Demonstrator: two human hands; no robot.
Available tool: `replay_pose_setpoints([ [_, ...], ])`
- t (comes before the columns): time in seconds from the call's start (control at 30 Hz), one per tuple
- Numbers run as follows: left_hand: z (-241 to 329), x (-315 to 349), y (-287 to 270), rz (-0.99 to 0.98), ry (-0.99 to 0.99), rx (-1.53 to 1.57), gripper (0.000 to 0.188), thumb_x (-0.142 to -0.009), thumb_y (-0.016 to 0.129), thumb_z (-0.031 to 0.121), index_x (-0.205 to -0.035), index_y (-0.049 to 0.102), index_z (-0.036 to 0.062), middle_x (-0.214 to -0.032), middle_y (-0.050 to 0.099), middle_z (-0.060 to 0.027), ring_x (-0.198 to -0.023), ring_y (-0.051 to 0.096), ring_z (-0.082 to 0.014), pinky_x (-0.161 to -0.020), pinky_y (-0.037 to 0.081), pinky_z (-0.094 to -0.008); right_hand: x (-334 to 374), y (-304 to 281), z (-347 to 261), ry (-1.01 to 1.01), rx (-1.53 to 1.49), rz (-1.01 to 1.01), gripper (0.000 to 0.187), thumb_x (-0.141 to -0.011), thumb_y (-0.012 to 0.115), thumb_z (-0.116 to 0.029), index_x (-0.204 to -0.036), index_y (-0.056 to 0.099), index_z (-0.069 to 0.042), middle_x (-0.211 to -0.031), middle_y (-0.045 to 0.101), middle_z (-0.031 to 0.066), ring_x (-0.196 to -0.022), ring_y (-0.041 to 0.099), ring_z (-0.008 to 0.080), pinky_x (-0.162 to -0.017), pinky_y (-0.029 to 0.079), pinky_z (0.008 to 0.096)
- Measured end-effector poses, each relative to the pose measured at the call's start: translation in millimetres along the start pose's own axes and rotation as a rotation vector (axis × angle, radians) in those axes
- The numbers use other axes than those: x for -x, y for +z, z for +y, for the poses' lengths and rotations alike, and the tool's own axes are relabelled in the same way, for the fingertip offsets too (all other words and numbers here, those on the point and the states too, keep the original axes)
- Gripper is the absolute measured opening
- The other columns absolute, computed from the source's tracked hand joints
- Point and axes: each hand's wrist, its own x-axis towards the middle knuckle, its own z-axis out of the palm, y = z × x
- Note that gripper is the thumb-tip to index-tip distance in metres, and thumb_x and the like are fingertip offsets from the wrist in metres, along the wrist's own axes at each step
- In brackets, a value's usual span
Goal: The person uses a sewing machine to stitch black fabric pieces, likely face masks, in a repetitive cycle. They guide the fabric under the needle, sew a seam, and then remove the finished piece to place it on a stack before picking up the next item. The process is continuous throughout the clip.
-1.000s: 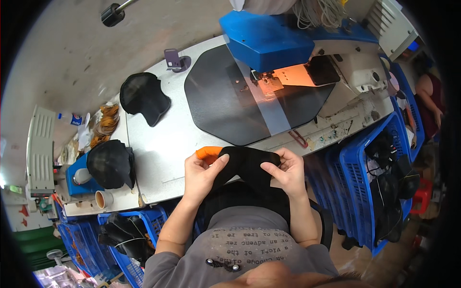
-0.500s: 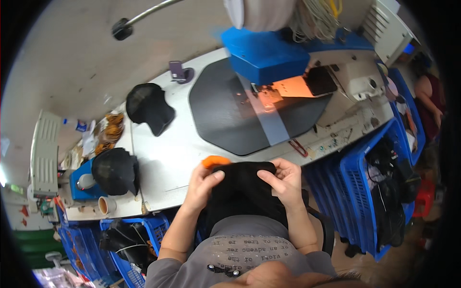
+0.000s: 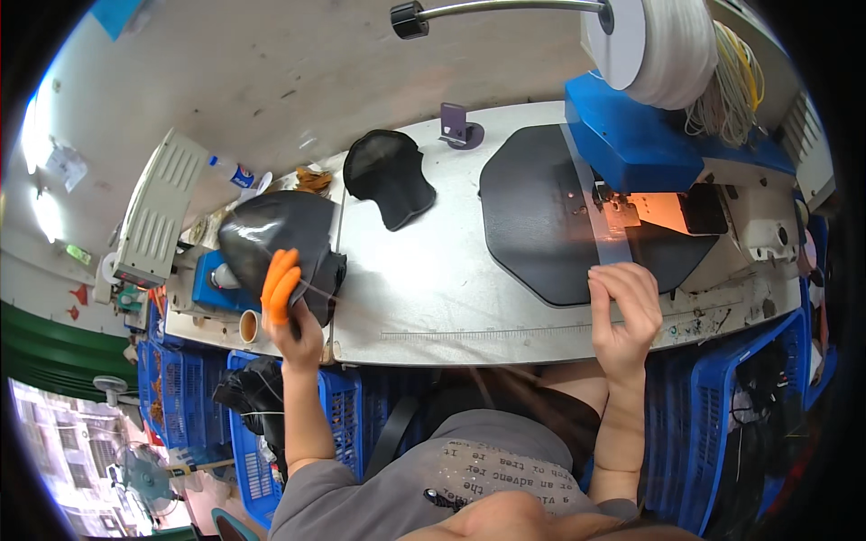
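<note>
On the left of the table, my left hand [image 3: 293,316], with orange covers on some fingers, closes on the near edge of a black curved panel [image 3: 271,225]. The panel looks smooth and shiny on top and rests over other black material. My right hand [image 3: 627,316] is raised at the near edge of a dark plate [image 3: 532,216], thumb and fingers drawn together in a pinch. Whatever may be between those fingertips is too small to make out. Beyond it stands a blue sewing machine [image 3: 631,135] with a lit needle area. Another black panel [image 3: 388,176] lies farther back.
A purple stand [image 3: 458,126] is at the back of the white table [image 3: 433,270]. Near the left end are a cardboard tube [image 3: 250,326] and a bottle [image 3: 233,171]. Blue baskets [image 3: 713,415] holding black pieces flank me. A white spool [image 3: 658,54] hangs above the machine.
My hands have moved apart from the black piece they held together in front of me. The left is now at the panels on the left; the right has moved toward the machine. The view has turned left.
</note>
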Motion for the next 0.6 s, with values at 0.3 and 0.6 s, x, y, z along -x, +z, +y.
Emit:
replay_pose_setpoints([
  [0.3, -62, 31, 27, -0.374, -0.180, -0.331, 0.055, -0.077, 0.077, 0.020, -0.126, 0.058, 0.0036, -0.143, 0.048, -0.0183, -0.136, 0.041, -0.0371, -0.109, 0.035, -0.0434, 12, 9, 9, -0.003, 0.086, 0.011, 0.009, -0.072, 0.073, -0.001, -0.080, 0.071, -0.005, -0.086, 0.070, 0.0039, -0.080, 0.063, 0.0227, -0.077, 0.045, 0.0342],
  [0.6, -84, -13, 214, -0.500, -0.045, -0.426, 0.045, -0.080, 0.066, 0.013, -0.123, 0.060, -0.0006, -0.133, 0.055, -0.0216, -0.119, 0.053, -0.0432, -0.099, 0.045, -0.0433, 18, 12, 16, -0.065, 0.123, 0.053, 0.008, -0.072, 0.074, -0.004, -0.079, 0.071, -0.006, -0.088, 0.072, 0.0034, -0.084, 0.064, 0.0221, -0.080, 0.044, 0.0340],
])
